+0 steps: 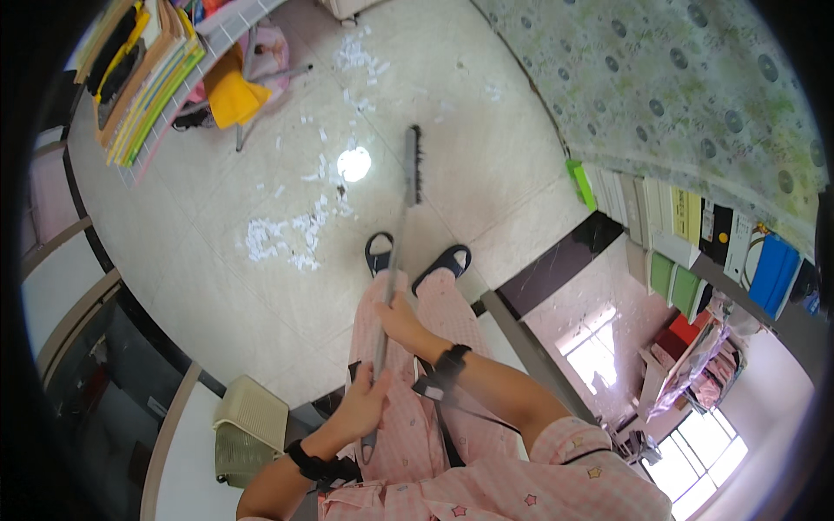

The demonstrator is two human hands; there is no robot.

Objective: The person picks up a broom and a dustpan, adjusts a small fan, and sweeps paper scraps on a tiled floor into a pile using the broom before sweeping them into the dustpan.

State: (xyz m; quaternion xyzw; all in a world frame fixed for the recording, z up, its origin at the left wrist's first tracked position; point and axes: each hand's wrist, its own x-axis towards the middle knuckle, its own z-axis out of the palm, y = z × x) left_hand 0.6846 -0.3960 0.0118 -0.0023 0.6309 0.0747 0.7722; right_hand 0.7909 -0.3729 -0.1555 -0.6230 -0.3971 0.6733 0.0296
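Observation:
Both of my hands grip the long grey handle of a broom [413, 166]. My left hand [365, 405] is on the lower part of the handle, close to its looped end, and my right hand [405, 323] holds it farther up, nearer the broom head. The head lies on the tiled floor beyond my dark sandals, its dark bristles facing right. Many small white paper scraps [264, 238] lie left of the broom head, some in a dense patch. Another cluster of scraps [357, 55] is farther off, near the top of the view.
A chair with a yellow cloth [238, 94] stands at upper left beside a shelf of books [150, 84]. A patterned cloth [651, 78] hangs at right above boxes [687, 215]. A beige plastic bin [253, 413] is at lower left, near glass doors.

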